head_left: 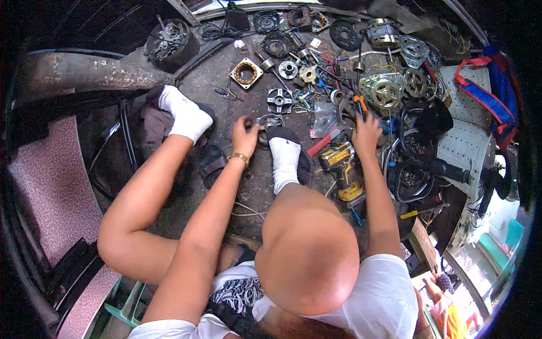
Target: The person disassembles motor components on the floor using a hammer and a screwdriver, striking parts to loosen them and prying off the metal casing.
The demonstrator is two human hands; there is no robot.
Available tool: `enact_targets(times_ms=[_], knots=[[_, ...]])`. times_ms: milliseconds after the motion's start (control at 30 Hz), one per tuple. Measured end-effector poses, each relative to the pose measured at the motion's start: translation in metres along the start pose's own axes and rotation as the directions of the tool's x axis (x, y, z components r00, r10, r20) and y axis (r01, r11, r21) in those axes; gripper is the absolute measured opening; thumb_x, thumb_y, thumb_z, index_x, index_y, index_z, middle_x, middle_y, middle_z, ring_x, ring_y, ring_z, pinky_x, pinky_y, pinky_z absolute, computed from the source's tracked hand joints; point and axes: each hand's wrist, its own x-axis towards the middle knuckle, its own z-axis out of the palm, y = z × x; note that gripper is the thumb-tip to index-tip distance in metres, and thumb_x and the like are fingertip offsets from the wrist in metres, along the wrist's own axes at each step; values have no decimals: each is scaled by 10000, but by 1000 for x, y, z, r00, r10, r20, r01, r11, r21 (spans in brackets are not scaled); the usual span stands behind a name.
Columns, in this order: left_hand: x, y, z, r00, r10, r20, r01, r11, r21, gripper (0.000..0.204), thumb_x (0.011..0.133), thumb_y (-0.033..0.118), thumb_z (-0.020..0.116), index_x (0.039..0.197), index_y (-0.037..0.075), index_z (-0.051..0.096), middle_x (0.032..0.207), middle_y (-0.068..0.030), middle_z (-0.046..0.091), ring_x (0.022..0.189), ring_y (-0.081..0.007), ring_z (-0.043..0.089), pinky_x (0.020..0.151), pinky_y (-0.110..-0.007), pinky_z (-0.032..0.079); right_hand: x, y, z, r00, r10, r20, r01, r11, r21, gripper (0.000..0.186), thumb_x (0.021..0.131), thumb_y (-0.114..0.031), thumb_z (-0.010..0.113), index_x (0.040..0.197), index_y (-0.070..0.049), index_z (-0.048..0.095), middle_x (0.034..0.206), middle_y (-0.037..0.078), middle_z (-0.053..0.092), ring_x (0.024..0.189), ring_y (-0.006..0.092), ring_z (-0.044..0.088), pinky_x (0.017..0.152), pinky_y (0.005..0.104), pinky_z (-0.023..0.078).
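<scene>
Metal part [270,121]: a small grey metal bracket-like piece is seen on the floor [226,90], just ahead of the right foot's white sock [284,161]; it is touched by the left hand.
Left hand [244,135]: its fingers are curled onto the near-left edge of the metal part; a firm clamp cannot be told from this view. A gold-coloured bracelet [239,157] is worn at the wrist.
Right hand [367,129]: it is closed around a tool with an orange and blue handle [359,105], which sticks up out of the fist toward the motor parts.
Hands: they are held well apart, one on each side of the right foot.
Cordless drill [342,166]: a yellow and black drill is laid on the floor between the right foot and the right forearm, just below the right hand.
Red-handled tool [319,144]: it is laid beside the right sock, near the drill.
Motor stator [381,89]: a round piece with copper windings is seen just beyond the right hand, among other round motor parts.
Square plate [246,73]: a square frame with a round opening is laid further out on the floor, well apart from the left hand.
Cross-shaped casting [280,100]: it is laid just beyond the metal part.
Left foot [186,116]: it is covered by a white sock and set to the left of the left hand.
Bucket [171,42]: a dark round container filled with metal scraps is placed at the far left.
</scene>
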Motion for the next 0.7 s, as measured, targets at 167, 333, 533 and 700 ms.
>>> enact_targets(times_ms=[167,333,533,700], knots=[[-12,-22,-24,999,-18,-44,22,995,99,324,736,126,643,1026,9,555,992,-157,555,933,-273,551,826,-342,434,33,-12,15,999,51,-14,-52,990,-135,398,683,-173,662,1065,-105,572,1270,117,395,1108,329,387,841,530,322],[-22,-16,-47,999,-37,-31,40,995,91,323,756,110,626,1054,18,543,1013,-154,534,937,-272,547,832,-348,432,42,-10,-8,995,-2,104,10,997,-76,402,648,-234,709,1013,-119,586,1211,94,427,1114,312,380,914,571,277],[-20,-27,-62,999,2,-53,5,991,132,294,772,107,621,1042,19,549,1018,-149,522,922,-280,547,814,-334,436,48,41,-24,985,48,-163,-23,988,156,365,757,-251,585,1040,-20,574,1196,172,471,1108,358,411,915,509,307],[-23,-18,-64,998,-45,-53,53,987,150,180,777,135,627,891,1,588,940,-134,551,827,-264,566,753,-328,447,48,73,-81,948,318,-5,-250,755,606,310,888,-245,462,887,26,613,875,149,636,849,301,577,785,355,416]])
